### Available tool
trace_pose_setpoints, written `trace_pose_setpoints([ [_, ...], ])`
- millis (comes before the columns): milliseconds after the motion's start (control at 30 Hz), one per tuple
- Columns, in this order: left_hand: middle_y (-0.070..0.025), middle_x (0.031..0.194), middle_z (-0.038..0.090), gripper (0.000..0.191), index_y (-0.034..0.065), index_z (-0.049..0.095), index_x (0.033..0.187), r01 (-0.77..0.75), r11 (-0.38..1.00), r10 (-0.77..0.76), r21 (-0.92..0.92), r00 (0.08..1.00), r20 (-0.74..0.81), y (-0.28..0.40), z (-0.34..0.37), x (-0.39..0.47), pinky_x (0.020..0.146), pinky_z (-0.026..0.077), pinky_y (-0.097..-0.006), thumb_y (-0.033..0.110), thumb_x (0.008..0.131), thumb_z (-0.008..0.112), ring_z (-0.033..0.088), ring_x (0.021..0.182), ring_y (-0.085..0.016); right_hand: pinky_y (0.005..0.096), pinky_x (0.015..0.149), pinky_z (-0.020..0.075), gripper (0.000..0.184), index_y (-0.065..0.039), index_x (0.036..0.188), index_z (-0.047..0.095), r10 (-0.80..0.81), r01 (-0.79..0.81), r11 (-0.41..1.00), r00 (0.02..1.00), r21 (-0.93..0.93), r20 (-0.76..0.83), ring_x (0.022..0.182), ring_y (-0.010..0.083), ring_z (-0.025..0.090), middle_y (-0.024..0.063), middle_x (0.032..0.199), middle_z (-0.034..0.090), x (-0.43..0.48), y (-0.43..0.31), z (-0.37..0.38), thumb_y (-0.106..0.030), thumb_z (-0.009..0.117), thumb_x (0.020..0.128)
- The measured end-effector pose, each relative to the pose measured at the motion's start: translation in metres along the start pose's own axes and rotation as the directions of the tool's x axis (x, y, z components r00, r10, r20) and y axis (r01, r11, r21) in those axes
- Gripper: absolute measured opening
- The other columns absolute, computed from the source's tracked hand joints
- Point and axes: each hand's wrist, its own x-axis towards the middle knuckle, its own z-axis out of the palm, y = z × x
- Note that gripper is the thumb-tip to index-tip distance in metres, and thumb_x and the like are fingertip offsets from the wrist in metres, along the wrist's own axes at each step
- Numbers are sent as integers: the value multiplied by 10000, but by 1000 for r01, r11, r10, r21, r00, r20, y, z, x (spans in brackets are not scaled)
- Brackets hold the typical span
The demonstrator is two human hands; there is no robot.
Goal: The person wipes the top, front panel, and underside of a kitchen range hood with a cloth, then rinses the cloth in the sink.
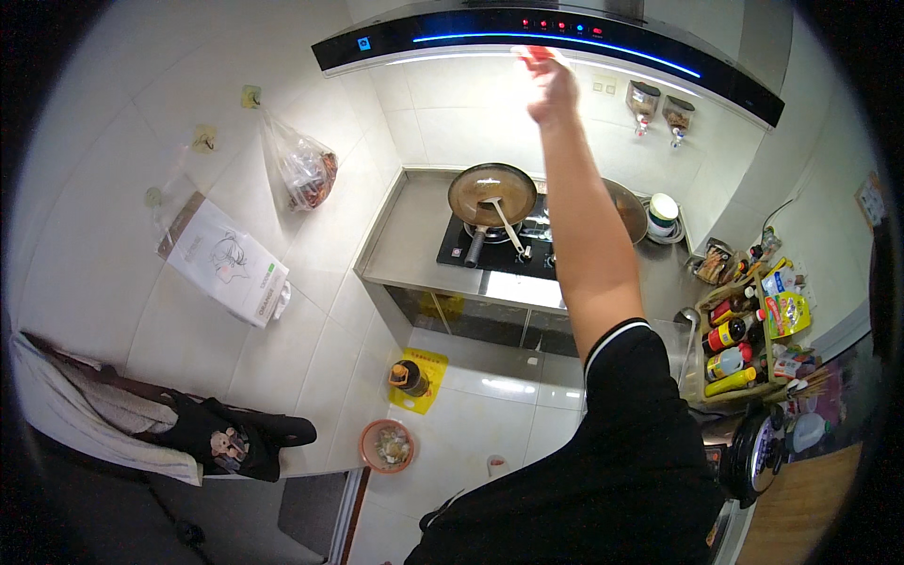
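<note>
My right hand, blurred, is raised at the lower edge of the black range hood, whose blue light strip is lit. Its fingers are closed on a small red-and-white thing, too blurred to name. Under the outstretched arm is a black gas hob. On its left burner rests a wok with a pale-handled spatula leaning in it. A second round pan is partly hidden behind my forearm. My left hand is out of view.
Bottles stand in a rack at right, above an electric pressure cooker. A bag of dried food and a tissue pack hang on the left wall. A pink bin stands on the floor.
</note>
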Motion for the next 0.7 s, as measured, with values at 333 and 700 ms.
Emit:
trace_pose_setpoints([
  [333,-119,889,689,440,-55,644,1028,-4,1000,4,20,1000,11,16,-2,2,799,508,-399,359,958,513,646,853,-239,372,950,470,393,2,1128,583,152,-132,973,984,-190,96,1041,276,593,147,1189,621,6,21,11,-51,579,739],
  [700,-110,911,695,438,-45,646,1045,-18,991,31,-134,995,99,78,-21,55,784,509,-423,375,956,558,651,853,-245,365,845,496,216,63,1002,582,-33,30,999,992,-22,-122,843,268,596,203,935,650,13,11,14,-85,489,875],
])
